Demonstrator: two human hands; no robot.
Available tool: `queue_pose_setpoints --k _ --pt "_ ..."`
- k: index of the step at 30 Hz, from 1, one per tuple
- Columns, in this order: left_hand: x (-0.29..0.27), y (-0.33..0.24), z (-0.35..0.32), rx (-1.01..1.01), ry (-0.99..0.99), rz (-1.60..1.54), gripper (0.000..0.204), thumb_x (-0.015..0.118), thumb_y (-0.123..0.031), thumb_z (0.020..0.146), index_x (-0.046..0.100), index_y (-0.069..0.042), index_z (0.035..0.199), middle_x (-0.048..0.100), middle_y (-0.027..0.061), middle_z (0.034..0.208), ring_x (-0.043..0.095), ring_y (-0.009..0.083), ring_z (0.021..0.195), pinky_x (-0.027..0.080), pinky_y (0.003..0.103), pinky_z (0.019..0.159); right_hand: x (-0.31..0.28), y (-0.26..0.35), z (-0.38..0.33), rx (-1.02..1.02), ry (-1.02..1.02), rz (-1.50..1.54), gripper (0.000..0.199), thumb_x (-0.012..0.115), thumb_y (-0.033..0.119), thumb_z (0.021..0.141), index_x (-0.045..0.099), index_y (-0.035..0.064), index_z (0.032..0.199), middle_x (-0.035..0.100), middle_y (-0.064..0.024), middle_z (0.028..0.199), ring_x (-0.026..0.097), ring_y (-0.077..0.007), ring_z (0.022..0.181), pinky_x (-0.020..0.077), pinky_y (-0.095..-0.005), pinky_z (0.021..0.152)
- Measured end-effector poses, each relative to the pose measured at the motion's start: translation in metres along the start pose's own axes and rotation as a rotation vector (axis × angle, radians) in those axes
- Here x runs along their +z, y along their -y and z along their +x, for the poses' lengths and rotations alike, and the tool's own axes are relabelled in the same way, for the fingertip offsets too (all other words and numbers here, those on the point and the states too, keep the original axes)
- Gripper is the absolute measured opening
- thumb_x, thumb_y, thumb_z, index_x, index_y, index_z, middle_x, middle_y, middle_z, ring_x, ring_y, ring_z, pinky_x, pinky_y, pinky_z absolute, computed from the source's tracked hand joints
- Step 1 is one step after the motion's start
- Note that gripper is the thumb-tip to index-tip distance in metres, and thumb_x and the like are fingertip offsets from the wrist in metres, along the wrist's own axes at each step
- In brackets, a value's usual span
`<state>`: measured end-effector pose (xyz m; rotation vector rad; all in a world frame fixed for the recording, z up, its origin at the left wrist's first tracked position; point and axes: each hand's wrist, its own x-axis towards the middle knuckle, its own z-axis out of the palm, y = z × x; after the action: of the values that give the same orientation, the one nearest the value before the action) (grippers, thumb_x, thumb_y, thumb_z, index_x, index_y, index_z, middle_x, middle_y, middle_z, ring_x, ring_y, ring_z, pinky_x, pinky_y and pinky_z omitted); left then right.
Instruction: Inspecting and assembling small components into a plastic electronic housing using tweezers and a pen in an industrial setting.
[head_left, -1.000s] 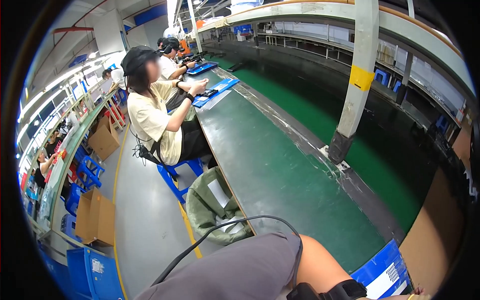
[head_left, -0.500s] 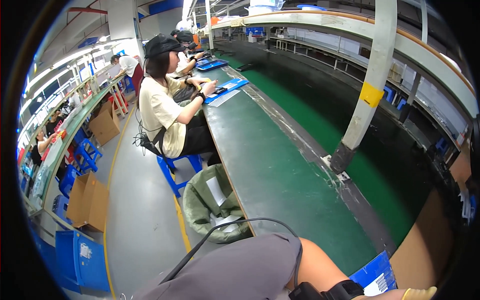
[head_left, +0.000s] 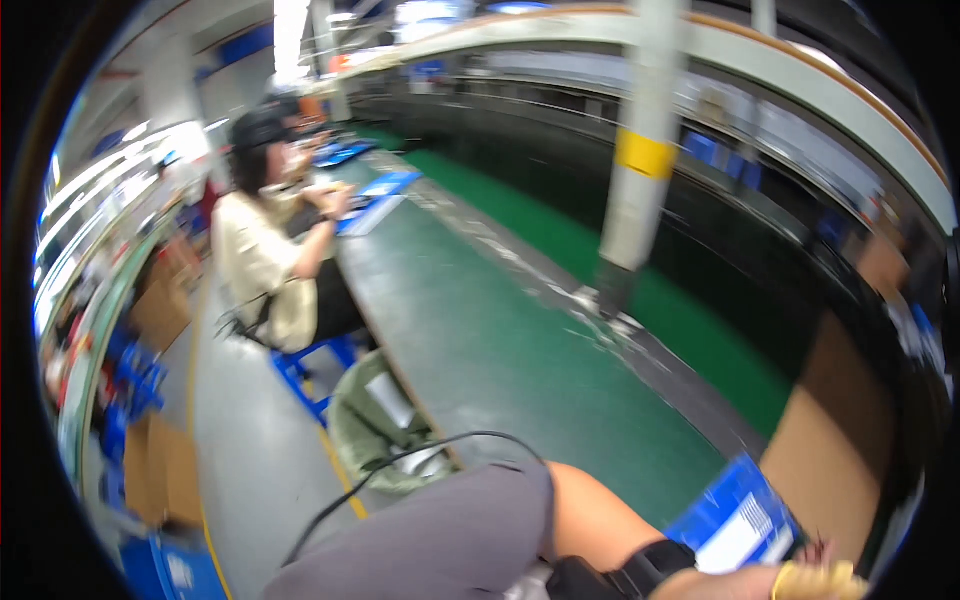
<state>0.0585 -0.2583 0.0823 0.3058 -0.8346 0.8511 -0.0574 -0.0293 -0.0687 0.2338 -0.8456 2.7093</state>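
Green tabletop [head_left: 480,330] slightly blurred; lower edge crops left hand [head_left: 815,581].

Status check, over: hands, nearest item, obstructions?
Yellow-covered left hand at lower edge, grip unclear; right hand can't be made out. Blue-and-white item close by. Black cable arches over grey sleeve, clear of that hand.

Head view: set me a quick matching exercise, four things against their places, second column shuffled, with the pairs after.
1. left hand
2. yellow band
3. green bag
4. nearest blue stool

A. beneath the seated co-worker
B. near the blue-and-white object
C. around the post
D. beside the bench's left edge

Pairs: 1-B, 2-C, 3-D, 4-A
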Motion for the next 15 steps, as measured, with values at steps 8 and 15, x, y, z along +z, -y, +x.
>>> queue_pose_setpoints --k 8,15 --pt "-0.037 -0.048 0.006 0.243 -0.700 1.031 0.046 0.045 -0.023 0.084 0.029 -0.002 0.122 0.050 0.0167 0.104 0.056 0.0216 0.070 0.047 0.031 0.064 -0.029 0.115 -0.226 -0.407 -0.555 -0.126 0.007 0.053 0.011 0.079 0.054 0.0092 0.086 0.056 -0.0045 0.075 0.050 -0.0124 0.065 0.0354 -0.0228 0.048" --pt "-0.110 -0.095 -0.064 0.363 -0.985 1.940 0.037 0.051 -0.009 0.080 0.039 -0.002 0.114 0.052 0.0108 0.097 0.052 0.0125 0.072 0.043 0.023 0.062 -0.021 0.129 -0.252 -0.410 -0.655 -0.156 0.008 0.057 0.011 0.077 0.056 0.0065 0.084 0.059 -0.0098 0.075 0.047 -0.0105 0.058 0.0367 -0.0215 0.051"
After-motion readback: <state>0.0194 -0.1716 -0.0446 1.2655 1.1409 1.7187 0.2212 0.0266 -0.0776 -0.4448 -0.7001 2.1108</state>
